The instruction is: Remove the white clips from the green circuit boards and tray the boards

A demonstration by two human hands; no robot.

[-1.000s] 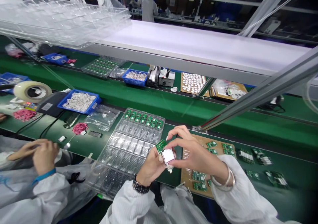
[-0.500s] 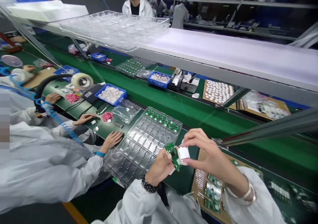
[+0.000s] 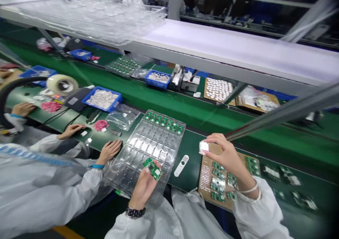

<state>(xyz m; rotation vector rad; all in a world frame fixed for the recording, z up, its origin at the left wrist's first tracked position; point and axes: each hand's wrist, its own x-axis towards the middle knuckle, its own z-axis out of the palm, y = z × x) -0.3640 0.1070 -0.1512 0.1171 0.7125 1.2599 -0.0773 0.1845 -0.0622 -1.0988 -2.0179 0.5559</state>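
Note:
My left hand (image 3: pixel 145 186) grips a green circuit board (image 3: pixel 152 169) by its edges, above the clear blister tray (image 3: pixel 137 150). A small white square sits on the board's lower right part. My right hand (image 3: pixel 221 150) pinches a small white square piece (image 3: pixel 203 146) between thumb and fingertips, over the left edge of a cardboard sheet (image 3: pixel 206 200). On the green bench between tray and cardboard lies a white strip with rounded ends and a dark round spot (image 3: pixel 181 165). More circuit boards (image 3: pixel 164 122) fill the tray's far row.
Several boards (image 3: pixel 218 185) lie on the cardboard at right. A co-worker's hand (image 3: pixel 109 151) rests beside the tray's left side. Beyond are a blue bin (image 3: pixel 102 98) of white parts and a tape roll (image 3: pixel 62 85). A slanted metal bar (image 3: pixel 265 115) and a shelf (image 3: pixel 212 52) hang overhead.
My hands have moved apart: the left went left over the tray with the board, the right moved away with the white piece. The white strip now shows on the bench. The view has shifted.

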